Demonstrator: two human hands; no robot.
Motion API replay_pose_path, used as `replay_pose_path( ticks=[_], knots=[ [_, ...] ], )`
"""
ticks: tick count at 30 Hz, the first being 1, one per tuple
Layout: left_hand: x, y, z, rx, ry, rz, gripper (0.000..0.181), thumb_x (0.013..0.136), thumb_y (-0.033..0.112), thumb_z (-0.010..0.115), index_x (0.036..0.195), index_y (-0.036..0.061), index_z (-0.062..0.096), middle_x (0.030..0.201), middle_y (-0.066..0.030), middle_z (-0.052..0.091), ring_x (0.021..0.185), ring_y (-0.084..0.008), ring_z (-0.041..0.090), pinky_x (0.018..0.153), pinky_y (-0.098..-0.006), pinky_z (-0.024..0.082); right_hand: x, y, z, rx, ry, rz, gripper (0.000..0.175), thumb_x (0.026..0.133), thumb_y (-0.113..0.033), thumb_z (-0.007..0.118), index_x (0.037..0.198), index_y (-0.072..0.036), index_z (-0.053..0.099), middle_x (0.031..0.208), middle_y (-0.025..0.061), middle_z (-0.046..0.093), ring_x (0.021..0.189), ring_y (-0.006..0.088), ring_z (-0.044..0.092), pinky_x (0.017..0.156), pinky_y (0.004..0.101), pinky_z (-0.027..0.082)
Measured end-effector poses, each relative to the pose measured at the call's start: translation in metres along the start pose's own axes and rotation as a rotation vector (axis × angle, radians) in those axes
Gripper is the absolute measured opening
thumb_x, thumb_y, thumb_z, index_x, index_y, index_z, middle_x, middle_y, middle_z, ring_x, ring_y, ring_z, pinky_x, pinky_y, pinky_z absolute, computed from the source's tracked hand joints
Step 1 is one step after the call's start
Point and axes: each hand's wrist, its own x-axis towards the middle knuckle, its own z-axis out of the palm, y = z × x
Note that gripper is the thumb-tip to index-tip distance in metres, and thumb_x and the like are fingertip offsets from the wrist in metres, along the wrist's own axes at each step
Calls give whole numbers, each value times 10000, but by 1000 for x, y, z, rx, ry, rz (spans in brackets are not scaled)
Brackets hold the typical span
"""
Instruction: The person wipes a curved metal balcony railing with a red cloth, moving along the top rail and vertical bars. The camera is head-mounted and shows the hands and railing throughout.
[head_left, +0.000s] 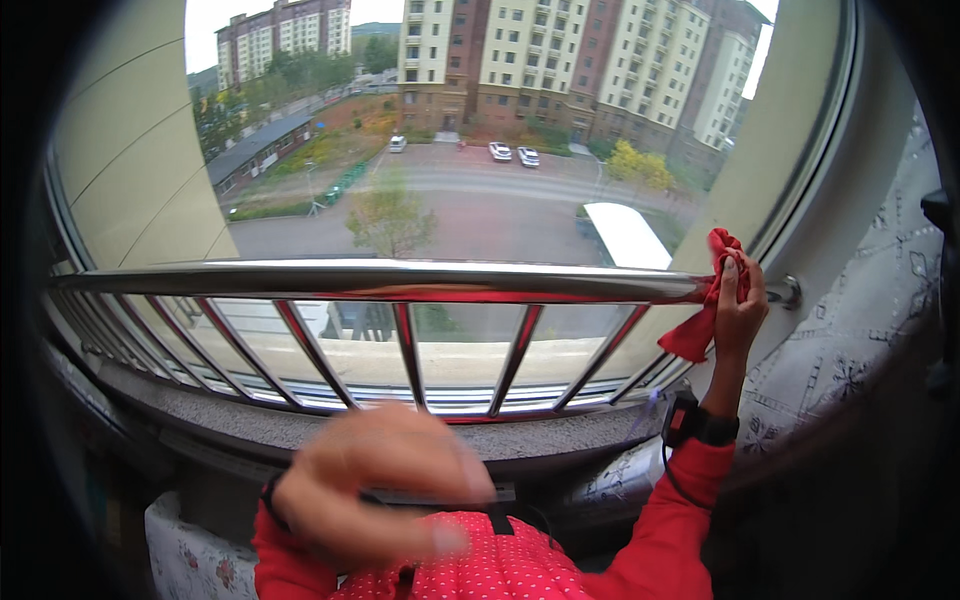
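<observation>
A crumpled red cloth (691, 334) is gripped in my right hand (739, 300), wrapped against the right end of a shiny metal handrail (420, 282). Part of the cloth hangs down below the rail. Close to the camera and blurred, my left hand (382, 480) is held in front of my chest, with a gap between thumb and curled fingers and nothing seen in it. Metal balusters (409, 352) run below the handrail, reflecting red.
Behind the railing is a window looking down on parked cars and apartment buildings (540, 52). A speckled stone sill (525, 439) runs under the balusters. Patterned white curtain fabric (817, 375) hangs at the right. A flowered cloth cover (196, 555) is at lower left.
</observation>
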Motion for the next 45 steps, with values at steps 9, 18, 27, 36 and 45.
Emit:
replay_pose_path(
  ticks=[9,18,27,36,45],
  knots=[
    [-21,-62,-115,1665,58,-511,219,961,158,544,822,17,637,819,-130,634,793,-320,581,810,-431,427,24,133,-45,-150,165,202,297,976,-236,585,1191,-38,635,1173,164,679,1085,298,645,947,368,486],
    [-34,-72,-124,1689,170,-308,206,900,153,577,742,26,614,729,-118,575,719,-315,552,744,-425,415,9,53,-27,-186,6,38,231,967,-250,630,1089,-63,689,1055,129,711,972,286,683,874,379,520],
    [-36,-62,-134,1546,149,-233,164,866,150,587,742,43,598,725,-96,551,710,-277,543,738,-411,416,-35,-138,56,17,-126,-212,114,907,-138,673,981,-53,688,910,125,683,820,293,685,744,389,547],
    [-57,-30,-212,1530,54,-332,175,895,144,579,762,32,599,714,-114,561,698,-296,571,697,-424,437,-76,-330,152,290,-247,-384,158,841,-178,743,964,-94,692,837,105,675,724,258,678,627,364,540],
    [-100,10,-304,1624,128,-356,247,923,122,497,707,16,552,694,-120,537,663,-324,528,683,-425,393,-116,-472,220,405,-380,-407,214,834,-241,735,979,-120,634,885,119,615,740,298,629,612,411,508]
  ],
)
